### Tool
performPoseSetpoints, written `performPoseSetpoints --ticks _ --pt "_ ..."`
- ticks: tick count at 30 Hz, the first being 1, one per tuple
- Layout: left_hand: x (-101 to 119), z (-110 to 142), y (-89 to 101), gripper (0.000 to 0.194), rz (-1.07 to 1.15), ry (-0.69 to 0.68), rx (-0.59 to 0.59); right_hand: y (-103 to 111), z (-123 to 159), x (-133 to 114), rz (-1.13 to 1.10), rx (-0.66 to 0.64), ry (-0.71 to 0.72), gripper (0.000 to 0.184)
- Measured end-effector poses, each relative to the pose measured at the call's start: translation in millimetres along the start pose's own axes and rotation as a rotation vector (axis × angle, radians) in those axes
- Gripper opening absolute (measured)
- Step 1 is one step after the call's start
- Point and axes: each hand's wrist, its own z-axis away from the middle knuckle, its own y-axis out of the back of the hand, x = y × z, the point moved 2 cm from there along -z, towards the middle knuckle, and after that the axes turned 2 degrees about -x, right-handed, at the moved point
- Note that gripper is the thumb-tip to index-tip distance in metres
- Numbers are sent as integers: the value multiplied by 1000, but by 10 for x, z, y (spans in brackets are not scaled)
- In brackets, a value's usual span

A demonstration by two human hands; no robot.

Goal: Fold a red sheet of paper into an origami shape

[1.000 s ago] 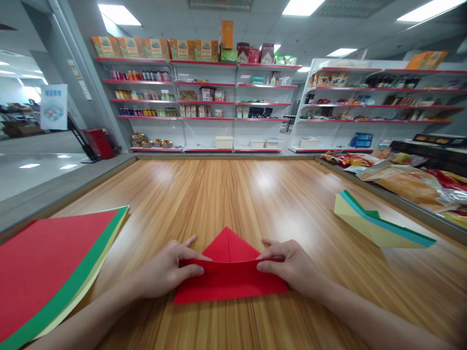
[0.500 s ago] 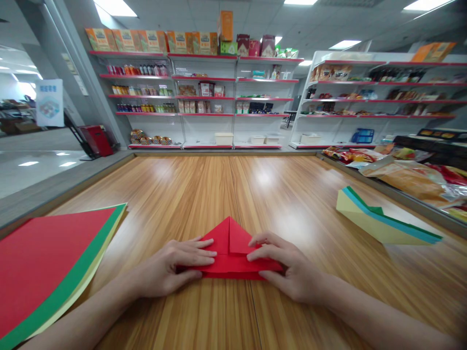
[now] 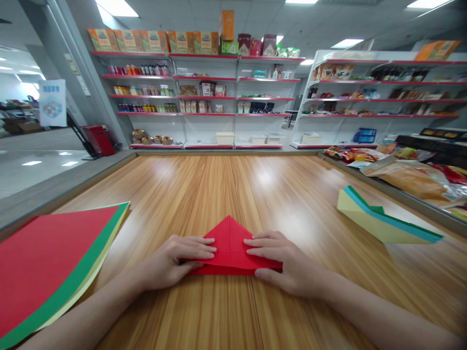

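Observation:
A folded sheet of red paper lies on the table in front of me, a triangle on top with a centre crease and a strip along its lower edge. My left hand holds its left side, fingers stretched over the triangle and the thumb at the lower fold. On the right side, my right hand has its fingers on top and its thumb near the lower edge. The upper layer stands slightly apart from the strip below. Both lower corners are partly hidden by my hands.
To the left lies a stack of coloured paper, red uppermost with green and yellow beneath. A folded paper boat in yellow, blue and green sits at the right. Packaged goods line the right edge; stocked shelves stand beyond the table.
My right fingers have flattened onto the paper and shifted slightly left. The two halves of the triangle now meet evenly at the centre. My left hand has barely moved.

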Motion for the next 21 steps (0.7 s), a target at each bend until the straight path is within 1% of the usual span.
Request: performPoseSetpoints --ticks 5,7,11,12,15,16,17,19,20,21 --pt "-19 -9 -32 29 6 -8 33 0 1 35 -64 -12 -27 36" --pt "-61 -1 -34 28 -24 -6 94 8 -9 2 -66 -18 -24 33" --pt "-171 33 -6 34 -240 34 301 16 -22 -139 5 -36 15 30" --pt "-178 38 -3 36 -302 24 324 14 -22 -174 31 -39 27 31" --pt "-109 25 -30 40 -505 -28 319 3 -16 -251 95 -61 41 35" --pt "-69 11 -48 41 -577 -9 320 0 -14 -273 105 -71 45 37" --pt "-31 0 -59 44 -634 47 391 -2 -12 -297 110 -81 54 41" --pt "10 -14 -90 50 -696 253 556 -4 -12 -363 96 -98 112 53" --pt "10 -17 -117 55 -694 334 607 -4 -13 -404 83 -104 163 57" --pt "-2 -20 -148 56 -656 370 647 -7 -14 -448 62 -113 222 57"
